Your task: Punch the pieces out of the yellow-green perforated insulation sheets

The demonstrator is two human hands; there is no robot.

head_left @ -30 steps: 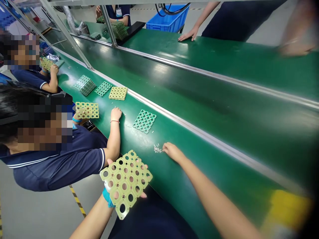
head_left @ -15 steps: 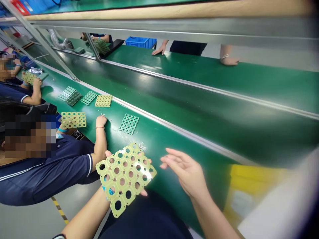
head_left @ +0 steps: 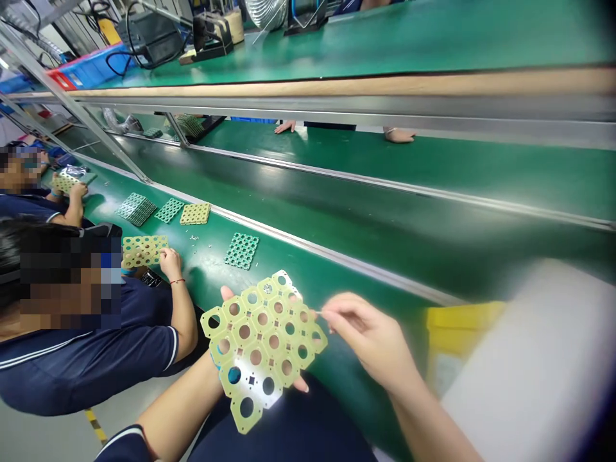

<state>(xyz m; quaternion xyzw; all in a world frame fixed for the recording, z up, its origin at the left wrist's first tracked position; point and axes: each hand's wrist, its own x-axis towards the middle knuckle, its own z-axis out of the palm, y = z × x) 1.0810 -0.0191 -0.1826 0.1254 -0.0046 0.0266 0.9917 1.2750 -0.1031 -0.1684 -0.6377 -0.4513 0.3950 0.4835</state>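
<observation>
My left hand (head_left: 214,366) holds up a yellow-green perforated fibreglass plate (head_left: 262,340), its fingertips showing around the plate's edges. The plate hides most of the palm. My right hand (head_left: 368,337) is at the plate's right edge, just apart from it, with thumb and fingers pinched on a tiny pale piece (head_left: 318,313). Both hands are above the green conveyor belt (head_left: 206,256). A green perforated plate (head_left: 241,251) lies on the belt beyond them.
A seated co-worker's hand (head_left: 169,263) rests on the belt beside a yellow-green plate (head_left: 144,250). Further along lie more plates and a stack (head_left: 136,209). A metal rail (head_left: 308,244) edges the belt; other belts and a person's hands (head_left: 283,128) lie beyond. A blurred yellow-and-white object (head_left: 481,346) sits at right.
My head has tilted up, shifting the whole view. My left hand has raised the plate and turned it slightly. My right hand has moved from the pale pieces on the belt and pinched together at the plate's edge.
</observation>
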